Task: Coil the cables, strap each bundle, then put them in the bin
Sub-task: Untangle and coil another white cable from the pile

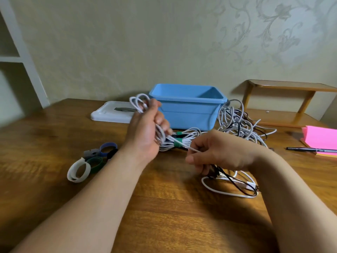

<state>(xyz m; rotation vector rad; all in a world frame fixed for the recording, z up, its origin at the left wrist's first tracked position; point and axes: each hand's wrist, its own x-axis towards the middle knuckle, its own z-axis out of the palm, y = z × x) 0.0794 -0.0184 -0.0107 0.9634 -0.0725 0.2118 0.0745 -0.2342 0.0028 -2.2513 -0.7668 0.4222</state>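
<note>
- My left hand (145,130) is closed round the coil of white cable (139,102). Its loops stand up above my fist and more turns pass down through the palm.
- My right hand (217,152) pinches the free tail (191,148) of that same cable between thumb and fingertips. Dark cable ends show under my curled fingers, and I cannot tell whether I grip them or they just lie there.
- The tail runs straight from my left fist down and to the right into my right hand, a short span between the two hands. The coil's long axis is roughly upright, tilted a little away from me.
- So I judge that the next wrap means carrying the tail up and left, over the top loops. The right hand does the travelling while the left only holds.
- Two strapped bundles (179,141) with green bands lie on the table (164,207) just behind the tail, between my hands. A low sweep could snag them.
- The blue bin (187,114) stands open beyond the bundles, nearer my left hand, with its white lid (109,115) lying to its left.
- A tangle of uncoiled cables (237,121) is heaped against the bin's right side, and a few loose cables (235,185) trail by my right wrist.
- The loose straps (70,173) lie left of my left forearm. That hand is nearest them but full, so I expect the right hand will have to reach across for one.
- A pen (310,149) and a pink pad (321,137) sit far right, out of the way.
</note>
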